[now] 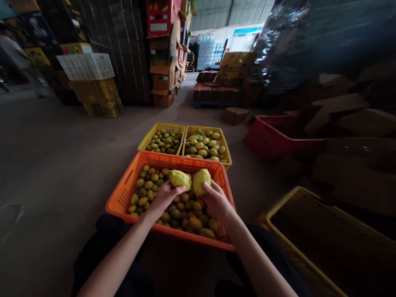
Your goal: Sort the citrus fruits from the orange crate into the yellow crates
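Note:
My left hand [167, 195] is closed on a bumpy yellow-green fruit [180, 180], which lies roughly sideways. A second yellow-green fruit [201, 181] is in my right hand [216, 200], tilted more upright, with the thumb on its side. The two fruits are held side by side with a small gap between them. Below them is a large orange crate [123, 194] with many smaller green and orange-yellow fruits [149, 185] in it. Both hands are above these fruits, and the palms are partly hidden from view.
Two yellow crates [185, 140] of fruit stand just beyond the orange one. A yellow crate [297, 198] is at the lower right, a red bin [266, 138] with cardboard behind it. Stacked boxes [162, 78] and crates [97, 88] stand farther back; a person [15, 51] is far left.

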A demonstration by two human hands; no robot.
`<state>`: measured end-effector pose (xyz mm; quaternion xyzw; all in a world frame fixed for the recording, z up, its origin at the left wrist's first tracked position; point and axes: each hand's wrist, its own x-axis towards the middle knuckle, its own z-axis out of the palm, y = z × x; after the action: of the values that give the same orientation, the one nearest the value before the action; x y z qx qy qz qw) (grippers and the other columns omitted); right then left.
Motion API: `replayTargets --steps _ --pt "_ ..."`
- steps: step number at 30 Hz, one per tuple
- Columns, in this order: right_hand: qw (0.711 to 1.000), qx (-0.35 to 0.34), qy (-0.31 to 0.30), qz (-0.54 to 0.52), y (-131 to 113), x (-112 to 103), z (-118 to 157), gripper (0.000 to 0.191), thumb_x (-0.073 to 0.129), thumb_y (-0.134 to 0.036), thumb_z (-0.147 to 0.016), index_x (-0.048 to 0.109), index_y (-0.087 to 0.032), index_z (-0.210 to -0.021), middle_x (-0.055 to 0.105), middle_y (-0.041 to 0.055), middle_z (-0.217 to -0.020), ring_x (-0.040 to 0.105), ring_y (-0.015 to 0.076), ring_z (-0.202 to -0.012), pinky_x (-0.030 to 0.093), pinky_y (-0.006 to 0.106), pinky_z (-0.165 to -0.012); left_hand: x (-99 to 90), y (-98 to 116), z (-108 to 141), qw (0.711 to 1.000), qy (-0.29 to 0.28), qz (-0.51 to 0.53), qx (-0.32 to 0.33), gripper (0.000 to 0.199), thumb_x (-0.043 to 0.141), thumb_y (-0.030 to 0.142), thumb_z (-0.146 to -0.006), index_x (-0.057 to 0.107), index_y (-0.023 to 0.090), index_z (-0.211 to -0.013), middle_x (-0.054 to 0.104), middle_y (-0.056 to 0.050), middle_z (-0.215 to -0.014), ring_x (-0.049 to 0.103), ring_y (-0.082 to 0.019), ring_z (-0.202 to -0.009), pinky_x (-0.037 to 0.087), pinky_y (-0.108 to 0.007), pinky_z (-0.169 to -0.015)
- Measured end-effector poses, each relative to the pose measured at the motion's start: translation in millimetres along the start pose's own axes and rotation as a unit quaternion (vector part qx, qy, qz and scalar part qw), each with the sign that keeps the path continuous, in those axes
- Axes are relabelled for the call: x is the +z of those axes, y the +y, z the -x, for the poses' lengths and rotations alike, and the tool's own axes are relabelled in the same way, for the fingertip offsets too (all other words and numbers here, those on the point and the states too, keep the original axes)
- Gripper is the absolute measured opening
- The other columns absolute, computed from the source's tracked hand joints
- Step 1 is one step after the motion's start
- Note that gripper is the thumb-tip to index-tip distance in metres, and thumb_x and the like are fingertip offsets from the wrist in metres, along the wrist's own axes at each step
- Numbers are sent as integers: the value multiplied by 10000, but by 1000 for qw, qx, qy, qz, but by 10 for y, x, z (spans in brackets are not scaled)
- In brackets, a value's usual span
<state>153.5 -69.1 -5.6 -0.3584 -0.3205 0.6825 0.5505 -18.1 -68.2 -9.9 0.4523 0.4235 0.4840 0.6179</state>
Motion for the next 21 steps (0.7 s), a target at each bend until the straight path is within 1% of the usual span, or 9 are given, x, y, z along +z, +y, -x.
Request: replayTargets --steps 2,5,8,10,12,16,18,21 --pt "1000 9 4 8 17 10 22 450 789 -369 -612 619 -227 -1003 703 23 -918 645 220 -858 491 308 -736 -47 35 10 1000 -6 7 -4 339 686 364 -694 656 148 -954 677 -58 -982 606 -202 -898 489 -282 -770" --pt "999 24 16 15 50 24 44 475 801 -324 -603 608 -245 -1031 694 9 -920 640 197 -830 484 288 -716 -90 15 18 999 -5 46 -25 374 656 423 -716 655 131 -950 679 -78 -942 610 -212 -861 481 -258 -642" --pt "999 28 13 28 57 51 55 433 812 -303 -584 634 -253 -975 688 0 -889 633 185 -802 475 273 -697 -95 -17 13 992 6 111 -58 421 674 453 -700 655 114 -948 676 -92 -916 608 -227 -892 472 -253 -624" --pt "999 27 1 37 50 71 55 408 818 -302 -569 653 -248 -939 692 8 -898 632 196 -819 473 281 -708 -79 -4 10 984 9 157 -86 434 684 447 -702 653 110 -973 677 -93 -933 601 -236 -948 481 -261 -674" --pt "999 31 -8 43 43 84 49 413 821 -299 -562 664 -241 -939 697 20 -926 633 210 -842 472 291 -718 -56 38 11 975 11 196 -104 429 689 410 -715 647 120 -1027 678 -87 -981 586 -241 -1016 484 -273 -756" --pt "999 28 -22 41 43 83 30 396 805 -294 -593 662 -238 -958 699 23 -951 634 187 -807 466 264 -672 -35 121 15 961 -5 258 -99 439 671 306 -743 609 150 -1149 668 -67 -1071 545 -230 -1132 428 -301 -950" --pt "999 25 -29 30 47 80 22 342 790 -288 -619 661 -239 -932 700 17 -937 636 170 -794 470 252 -681 -50 133 8 957 -11 272 -98 413 649 274 -751 610 133 -1137 666 -75 -1075 532 -229 -1157 395 -317 -1004" --pt "999 28 -33 7 49 83 8 299 779 -284 -626 668 -232 -899 704 18 -910 644 176 -823 483 267 -737 -92 120 -19 950 2 295 -98 316 622 243 -757 617 131 -1052 658 -74 -1077 525 -223 -1169 384 -331 -1025"
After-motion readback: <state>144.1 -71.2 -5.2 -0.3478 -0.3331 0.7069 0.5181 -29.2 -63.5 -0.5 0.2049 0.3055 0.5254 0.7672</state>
